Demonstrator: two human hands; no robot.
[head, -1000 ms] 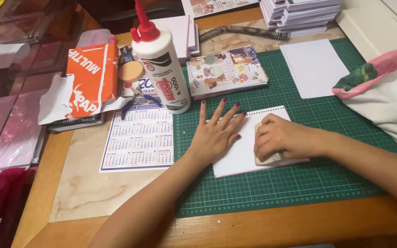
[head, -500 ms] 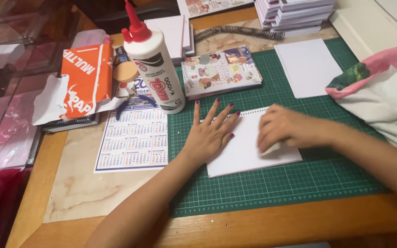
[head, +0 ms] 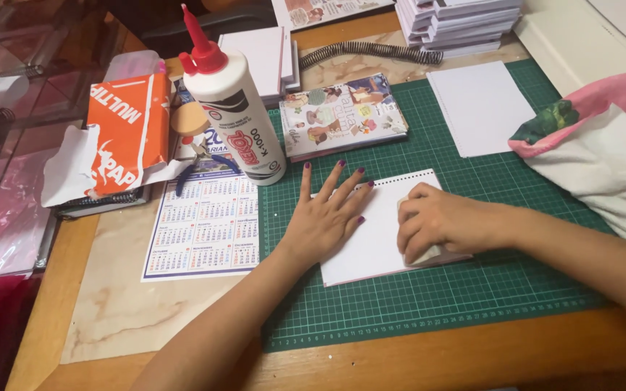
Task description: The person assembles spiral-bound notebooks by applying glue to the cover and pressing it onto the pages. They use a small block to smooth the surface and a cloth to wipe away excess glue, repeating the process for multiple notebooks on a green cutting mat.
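Note:
A white sheet (head: pixel 382 235) with a row of punched holes along its top edge lies on the green cutting mat (head: pixel 472 297). My left hand (head: pixel 327 213) rests flat on the sheet's left part, fingers spread. My right hand (head: pixel 436 221) is curled over a small pale pad (head: pixel 430 255) and presses it onto the right part of the sheet. Only the pad's lower edge shows beneath the fingers.
A white glue bottle (head: pixel 237 108) with a red nozzle stands left of the mat, with a printed calendar (head: pixel 204 228) below it. An illustrated cover (head: pixel 342 116), a second white sheet (head: pixel 480 105), a spiral coil (head: pixel 364 51), paper stacks (head: pixel 458 22), an orange wrapper (head: pixel 124 130) and a pink-white cloth (head: pixel 603 152) surround the mat.
My right hand rubbed over the sheet, moving up and then back down toward its lower right. My left hand stayed flat in place.

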